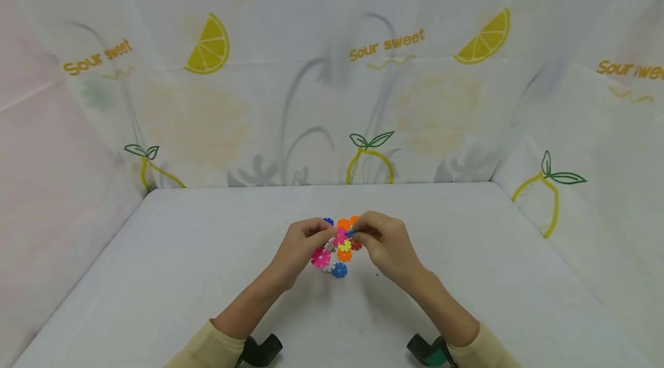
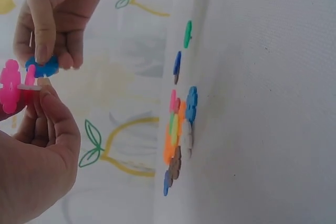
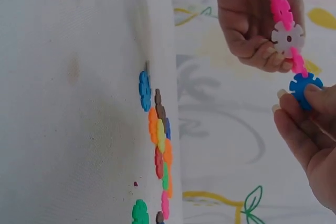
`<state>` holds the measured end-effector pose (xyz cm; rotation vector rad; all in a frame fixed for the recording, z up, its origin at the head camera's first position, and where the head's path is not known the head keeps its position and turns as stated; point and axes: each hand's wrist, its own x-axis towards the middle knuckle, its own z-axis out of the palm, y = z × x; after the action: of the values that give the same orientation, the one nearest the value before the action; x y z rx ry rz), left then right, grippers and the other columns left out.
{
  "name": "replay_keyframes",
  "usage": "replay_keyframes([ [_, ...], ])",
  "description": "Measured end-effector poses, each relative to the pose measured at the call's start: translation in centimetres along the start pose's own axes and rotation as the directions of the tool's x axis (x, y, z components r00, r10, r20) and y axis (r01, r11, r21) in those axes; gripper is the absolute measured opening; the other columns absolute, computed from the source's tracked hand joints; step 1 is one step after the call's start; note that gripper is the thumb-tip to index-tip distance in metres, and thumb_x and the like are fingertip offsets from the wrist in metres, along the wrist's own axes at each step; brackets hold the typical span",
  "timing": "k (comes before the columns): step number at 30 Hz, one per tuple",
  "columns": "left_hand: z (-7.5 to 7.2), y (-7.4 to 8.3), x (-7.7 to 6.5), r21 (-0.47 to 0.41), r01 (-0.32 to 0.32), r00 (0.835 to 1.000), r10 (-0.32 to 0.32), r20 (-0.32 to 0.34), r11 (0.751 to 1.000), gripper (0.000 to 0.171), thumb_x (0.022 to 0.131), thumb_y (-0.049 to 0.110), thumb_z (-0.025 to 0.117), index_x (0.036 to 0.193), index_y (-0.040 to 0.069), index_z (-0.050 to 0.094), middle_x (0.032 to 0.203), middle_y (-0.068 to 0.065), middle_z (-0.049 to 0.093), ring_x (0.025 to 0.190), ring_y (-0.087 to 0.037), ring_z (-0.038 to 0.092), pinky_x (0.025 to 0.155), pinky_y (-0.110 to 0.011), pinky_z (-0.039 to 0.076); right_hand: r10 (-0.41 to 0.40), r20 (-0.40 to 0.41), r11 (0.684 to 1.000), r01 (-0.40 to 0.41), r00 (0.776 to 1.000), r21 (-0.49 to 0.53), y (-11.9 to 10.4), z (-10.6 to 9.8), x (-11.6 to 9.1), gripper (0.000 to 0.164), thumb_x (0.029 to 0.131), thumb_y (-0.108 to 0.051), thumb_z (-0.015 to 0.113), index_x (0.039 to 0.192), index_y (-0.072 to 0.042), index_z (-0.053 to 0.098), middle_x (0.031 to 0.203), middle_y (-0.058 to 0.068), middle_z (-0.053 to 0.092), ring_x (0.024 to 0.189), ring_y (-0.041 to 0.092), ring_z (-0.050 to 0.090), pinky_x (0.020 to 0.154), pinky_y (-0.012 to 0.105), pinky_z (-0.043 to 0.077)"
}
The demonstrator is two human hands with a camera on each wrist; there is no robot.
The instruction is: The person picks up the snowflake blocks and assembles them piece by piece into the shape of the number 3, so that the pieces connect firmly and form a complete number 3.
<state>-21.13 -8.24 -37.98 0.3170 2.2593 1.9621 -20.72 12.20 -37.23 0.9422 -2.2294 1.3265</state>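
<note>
My left hand holds a short chain of plastic snowflake discs above the table. In the right wrist view this chain runs from a pink snowflake disc through a white snowflake disc to a second pink snowflake disc. My right hand pinches a blue snowflake disc between thumb and fingers. The blue disc's edge meets the second pink disc; how deeply their slots interlock I cannot tell. Left fingers partly cover the chain in the left wrist view.
Loose snowflake discs lie on the white table beneath and beyond the hands, among them a blue disc, an orange disc and a green disc. A lemon-printed cloth hangs behind.
</note>
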Motion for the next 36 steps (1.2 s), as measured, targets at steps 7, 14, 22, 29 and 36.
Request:
replay_keyframes([
  [7,0.1,0.4,-0.3,-0.049,-0.004,1.000,0.005,0.025,0.999,0.031,0.097,0.027,0.063,0.103,-0.003,0.066,0.077,0.001,0.057,0.070,-0.012,0.052,0.060,-0.020,0.045,0.120,-0.020,0.989,-0.118,0.993,0.095,-0.5,-0.1,0.0,0.010,0.089,0.004,0.068,0.089,-0.005,0.068,0.086,0.006,0.071,0.070,0.010,0.071,0.070,0.028,0.061],
  [14,0.2,0.6,-0.5,-0.024,-0.002,1.000,0.003,0.011,1.000,0.031,0.096,0.027,0.065,0.103,-0.003,0.067,0.077,0.000,0.057,0.069,-0.013,0.052,0.058,-0.018,0.045,0.026,-0.046,0.998,-0.023,0.999,0.062,-0.7,0.3,-0.1,0.018,0.086,0.014,0.064,0.082,-0.003,0.062,0.078,0.006,0.069,0.067,0.020,0.070,0.066,0.027,0.060],
  [22,0.5,0.9,-0.8,-0.029,-0.024,1.000,0.024,0.007,0.999,0.026,0.097,0.025,0.064,0.099,-0.001,0.070,0.071,0.000,0.052,0.064,-0.011,0.048,0.054,-0.018,0.040,-0.170,-0.117,0.983,0.161,0.978,-0.088,-0.9,0.8,-0.3,0.023,0.082,0.022,0.062,0.078,0.000,0.057,0.071,0.009,0.063,0.061,0.018,0.068,0.058,0.021,0.057],
  [29,0.7,1.2,-0.9,-0.042,-0.039,0.999,0.038,-0.010,0.998,0.022,0.097,0.022,0.064,0.099,0.000,0.070,0.070,-0.002,0.053,0.060,-0.012,0.047,0.052,-0.018,0.040,-0.238,-0.134,0.963,0.216,0.962,-0.159,-1.1,1.0,-0.4,0.022,0.082,0.019,0.064,0.078,-0.001,0.056,0.070,0.009,0.060,0.062,0.016,0.067,0.059,0.020,0.056],
  [36,1.0,1.0,-1.0,-0.058,-0.043,0.999,0.042,-0.026,0.997,0.023,0.096,0.022,0.065,0.097,-0.001,0.070,0.068,-0.001,0.051,0.060,-0.011,0.046,0.052,-0.018,0.039,-0.286,-0.129,0.945,0.258,0.949,-0.199,-1.0,1.0,-0.6,0.024,0.080,0.022,0.062,0.078,-0.001,0.054,0.068,0.008,0.058,0.061,0.016,0.066,0.060,0.014,0.054],
])
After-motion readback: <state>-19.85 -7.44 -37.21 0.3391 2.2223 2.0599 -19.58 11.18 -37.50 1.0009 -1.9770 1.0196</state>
